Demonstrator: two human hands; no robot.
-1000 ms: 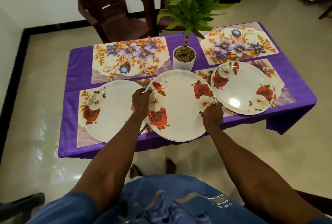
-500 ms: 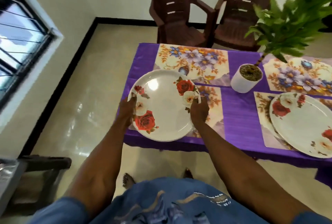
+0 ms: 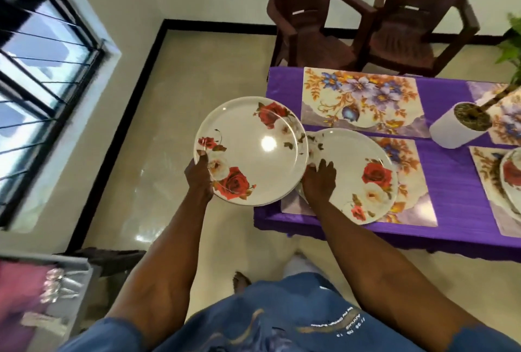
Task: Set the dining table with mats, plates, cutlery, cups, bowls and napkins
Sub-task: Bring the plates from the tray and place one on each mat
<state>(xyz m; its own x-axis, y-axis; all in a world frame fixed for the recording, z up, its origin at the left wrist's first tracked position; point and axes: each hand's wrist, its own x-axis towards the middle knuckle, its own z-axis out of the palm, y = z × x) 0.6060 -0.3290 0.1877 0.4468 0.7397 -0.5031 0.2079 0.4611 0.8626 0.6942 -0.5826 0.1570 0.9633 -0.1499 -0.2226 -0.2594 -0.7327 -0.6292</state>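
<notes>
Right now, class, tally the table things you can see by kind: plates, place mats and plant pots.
Plates: 3, held plate, plate on the near mat, plate at the right edge
Place mats: 4
Plant pots: 1
Total: 8

Premises: a home dining room. Evidence: a low table under a purple tablecloth [image 3: 456, 182] just right of the hands, laid with floral placemats [image 3: 359, 98] and rose-patterned dinner plates [image 3: 355, 179]. A potted plant in a white pot [image 3: 458, 129] stands further right. Two brown plastic armchairs [image 3: 313, 16] are drawn up beyond the table. Glossy tiled floor [image 3: 174, 114] with black skirting, white walls, and a barred window [image 3: 36, 69] up left.
</notes>
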